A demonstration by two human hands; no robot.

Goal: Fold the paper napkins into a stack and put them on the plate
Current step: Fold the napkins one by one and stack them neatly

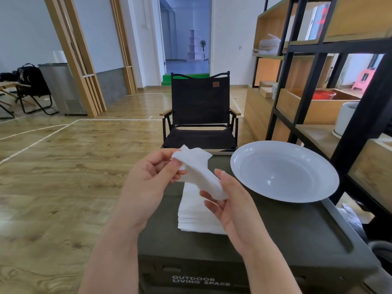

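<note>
Above the flat pile of white paper napkins [198, 211], left hand [148, 179] and right hand [230, 200] pinch one apparently half-folded white paper napkin [201, 172]; the round white plate [284, 171] lies rightward, nearer the right hand.

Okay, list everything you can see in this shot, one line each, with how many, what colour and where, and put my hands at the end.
held napkin: one, white, in the air between both hands, above the pile
napkin pile: one stack, white, on the box lid, left of the plate
plate: one, white, empty, on the box's far right corner
box: one, dark green, in front of the person
chair: one, black, beyond the box
shelf unit: one, black and wood, at right
red basin: one, on the shelf
left hand: pinches the napkin's far end
right hand: grips its near end
</note>
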